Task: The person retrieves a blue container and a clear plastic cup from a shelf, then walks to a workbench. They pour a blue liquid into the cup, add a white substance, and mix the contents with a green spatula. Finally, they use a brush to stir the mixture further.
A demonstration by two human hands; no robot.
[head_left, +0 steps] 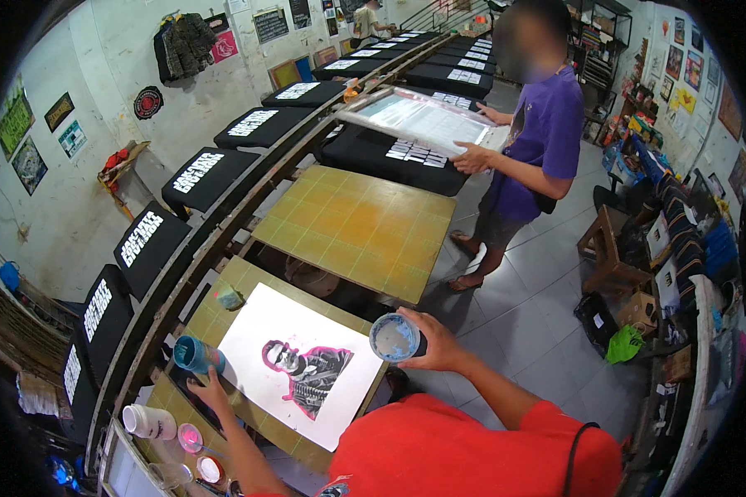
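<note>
My right hand point(433, 344) grips a round plastic tub point(394, 338), its pale grey face smeared with blue, above the right corner of the print. Beside a blue-stained jar point(197, 355) is my left hand point(210, 391), fingers apart; whether a fingertip touches the jar is hard to tell. Between the hands a white paper print point(253, 331) lies on a yellowish gridded board point(323, 308). It bears a black and grey figure edged in pink. A small stained block point(229, 297) rests by the paper's upper left corner.
At lower left stand a white bottle point(149, 422), a pink-topped pot point(190, 438), a red-and-white pot point(210, 470) and a clear cup point(171, 475). Another gridded board point(356, 232) lies beyond. A person in purple point(547, 124) holds a framed screen point(423, 116) over black shirts.
</note>
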